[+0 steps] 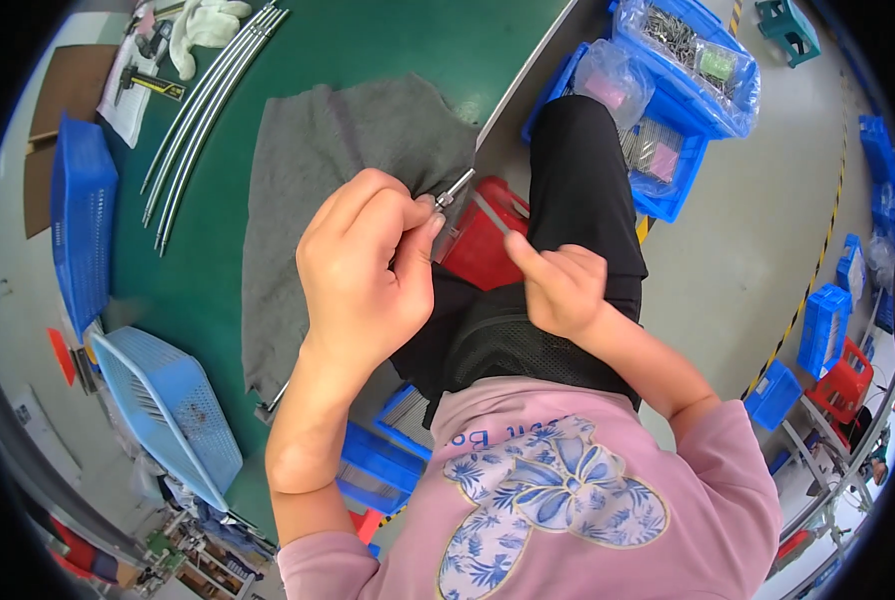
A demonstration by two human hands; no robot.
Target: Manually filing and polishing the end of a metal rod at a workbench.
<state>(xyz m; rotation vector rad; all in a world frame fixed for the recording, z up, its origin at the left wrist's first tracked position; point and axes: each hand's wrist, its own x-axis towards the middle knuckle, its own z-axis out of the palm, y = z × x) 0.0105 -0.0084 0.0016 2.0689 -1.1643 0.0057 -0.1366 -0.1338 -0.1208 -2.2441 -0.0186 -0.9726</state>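
The person beside the green tabletop (338, 45) has the left hand (366, 265) pinched on a small metal piece (455, 188), thumb against bent fingers, its bright shank pointing up and away to the right. That piece is held in the air by the near edge of a grey cloth (303, 200) spread over the tabletop. The right hand (566, 290) is closed around a thin flat strip (492, 212), the index finger laid along it; the strip's far end sits near the metal piece, and I can't tell from here whether they touch. Below the strip I see something red (483, 245) between the person's legs. Slim metal rods (196, 130) lie side by side left of the cloth, near a white glove (206, 28), and to the right blue bins (693, 165) hold bagged metal parts (673, 38).
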